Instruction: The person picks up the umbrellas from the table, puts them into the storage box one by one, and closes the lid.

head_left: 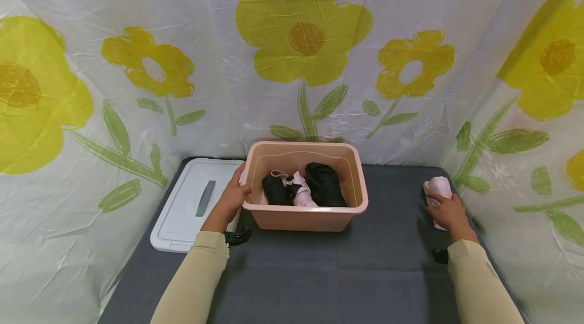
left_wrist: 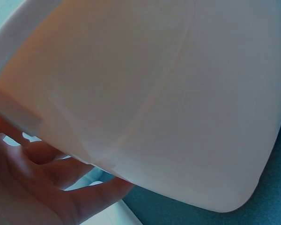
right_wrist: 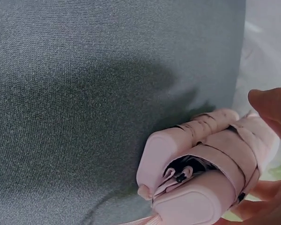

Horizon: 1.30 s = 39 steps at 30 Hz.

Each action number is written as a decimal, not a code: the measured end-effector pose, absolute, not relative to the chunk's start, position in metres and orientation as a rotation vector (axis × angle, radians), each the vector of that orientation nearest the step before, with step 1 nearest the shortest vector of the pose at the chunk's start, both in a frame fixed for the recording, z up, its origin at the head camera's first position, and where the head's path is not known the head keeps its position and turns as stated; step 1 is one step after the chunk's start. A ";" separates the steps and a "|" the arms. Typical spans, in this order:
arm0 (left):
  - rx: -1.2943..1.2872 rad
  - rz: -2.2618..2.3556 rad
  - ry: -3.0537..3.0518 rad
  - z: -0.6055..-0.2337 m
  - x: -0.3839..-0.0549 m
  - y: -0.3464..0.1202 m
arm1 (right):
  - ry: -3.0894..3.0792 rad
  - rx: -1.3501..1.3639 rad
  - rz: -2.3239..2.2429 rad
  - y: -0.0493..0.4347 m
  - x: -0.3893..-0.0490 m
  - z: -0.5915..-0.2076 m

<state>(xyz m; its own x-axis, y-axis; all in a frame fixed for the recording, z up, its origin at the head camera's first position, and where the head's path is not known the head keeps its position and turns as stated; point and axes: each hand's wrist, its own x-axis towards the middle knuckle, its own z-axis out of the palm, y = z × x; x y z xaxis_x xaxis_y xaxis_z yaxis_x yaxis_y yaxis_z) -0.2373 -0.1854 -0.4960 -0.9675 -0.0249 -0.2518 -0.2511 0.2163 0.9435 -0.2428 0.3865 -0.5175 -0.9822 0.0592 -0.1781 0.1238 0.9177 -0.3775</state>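
The left hand (head_left: 231, 201) clasped the bin (head_left: 298, 220) at one side, fingers curled, probably to steady it — while the right hand (head_left: 450, 213), fingers half-spread, curved round a pink umbrella (right_wrist: 232, 151).

Rectangular peach plastic bin (head_left: 296, 218): upright, open-topped. Contents: black fabric bundle (head_left: 275, 190) at its left, pink folded bundle (head_left: 301, 193) mid, larger black fabric bundle (head_left: 325, 184) at its right.

Well apart, right of bin: two pale-pink compact folded umbrellas, roughly parallel. Umbrella nearer bin (right_wrist: 182, 140): lying, wrapped, smooth rounded handle end. Umbrella farther from bin (right_wrist: 229, 164): gripped, strap-wrapped, dark interior visible near handle. Contact between the two: cannot tell.
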 end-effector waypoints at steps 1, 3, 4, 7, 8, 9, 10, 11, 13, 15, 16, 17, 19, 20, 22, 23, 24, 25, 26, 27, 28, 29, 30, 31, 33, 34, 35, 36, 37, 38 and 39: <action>-0.267 1.840 2.303 -0.496 -0.237 -0.185 | 2.923 0.126 -0.587 0.387 -0.243 -0.518; -0.273 1.838 2.305 -0.496 -0.237 -0.185 | 2.926 0.112 -0.588 0.388 -0.245 -0.520; -0.271 1.836 2.305 -0.495 -0.237 -0.185 | 2.925 0.106 -0.588 0.389 -0.246 -0.521; -0.273 1.844 2.299 -0.494 -0.236 -0.184 | 2.915 0.106 -0.595 0.392 -0.247 -0.524; -0.273 1.846 2.295 -0.493 -0.235 -0.184 | 2.912 0.111 -0.598 0.392 -0.247 -0.526; -0.268 1.846 2.293 -0.492 -0.235 -0.184 | 2.909 0.117 -0.601 0.393 -0.247 -0.527; -0.266 1.848 2.287 -0.490 -0.234 -0.185 | 2.909 0.121 -0.605 0.394 -0.248 -0.529; -0.269 1.852 2.279 -0.488 -0.233 -0.184 | 2.914 0.125 -0.608 0.395 -0.248 -0.530; -0.270 1.857 2.265 -0.482 -0.231 -0.184 | 2.935 0.126 -0.610 0.396 -0.248 -0.532; -0.267 1.855 2.256 -0.475 -0.227 -0.182 | 2.986 0.104 -0.592 0.398 -0.248 -0.535; -0.267 1.856 2.252 -0.472 -0.225 -0.181 | 3.017 0.094 -0.585 0.398 -0.247 -0.536; -0.265 1.853 2.254 -0.470 -0.224 -0.180 | 3.052 0.072 -0.575 0.399 -0.247 -0.537; -0.258 1.847 2.259 -0.468 -0.222 -0.180 | 3.122 0.029 -0.546 0.400 -0.246 -0.538; -0.255 1.844 2.262 -0.470 -0.223 -0.180 | 3.153 0.008 -0.538 0.401 -0.245 -0.539; -0.255 1.849 2.262 -0.475 -0.225 -0.181 | 3.195 -0.022 -0.540 0.401 -0.243 -0.540; -0.258 1.854 2.261 -0.478 -0.227 -0.182 | 3.211 -0.034 -0.539 0.401 -0.243 -0.540; -0.257 1.861 2.260 -0.482 -0.229 -0.183 | 3.218 -0.034 -0.547 0.401 -0.242 -0.540; -0.257 1.864 2.264 -0.486 -0.230 -0.184 | 3.222 -0.031 -0.558 0.401 -0.241 -0.540; -0.255 1.869 2.266 -0.489 -0.232 -0.185 | 3.224 -0.023 -0.576 0.400 -0.240 -0.540; -0.256 1.873 2.269 -0.492 -0.233 -0.186 | 3.223 -0.016 -0.594 0.400 -0.240 -0.540; -0.256 1.873 2.276 -0.494 -0.235 -0.186 | 3.219 0.003 -0.622 0.399 -0.239 -0.540; -0.260 1.871 2.283 -0.496 -0.235 -0.186 | 3.211 0.022 -0.652 0.397 -0.239 -0.539; -0.260 1.868 2.289 -0.497 -0.236 -0.186 | 3.199 0.042 -0.692 0.395 -0.238 -0.539; -0.263 1.861 2.295 -0.497 -0.236 -0.186 | 3.194 0.061 -0.729 0.393 -0.238 -0.538; -0.273 1.853 2.299 -0.498 -0.237 -0.186 | 3.181 0.093 -0.796 0.389 -0.237 -0.536; -0.279 1.850 2.298 -0.498 -0.237 -0.186 | 3.181 0.103 -0.828 0.386 -0.236 -0.536; -0.285 1.848 2.297 -0.498 -0.238 -0.186 | 3.182 0.095 -0.841 0.384 -0.236 -0.535; -0.285 1.847 2.295 -0.498 -0.238 -0.186 | 3.188 0.085 -0.859 0.381 -0.236 -0.533; -0.288 1.847 2.293 -0.499 -0.238 -0.186 | 3.197 0.069 -0.867 0.379 -0.236 -0.532; -0.293 1.851 2.289 -0.499 -0.239 -0.186 | 3.195 0.055 -0.879 0.376 -0.236 -0.531; -0.298 1.856 2.284 -0.499 -0.239 -0.186 | 3.193 0.035 -0.890 0.374 -0.236 -0.529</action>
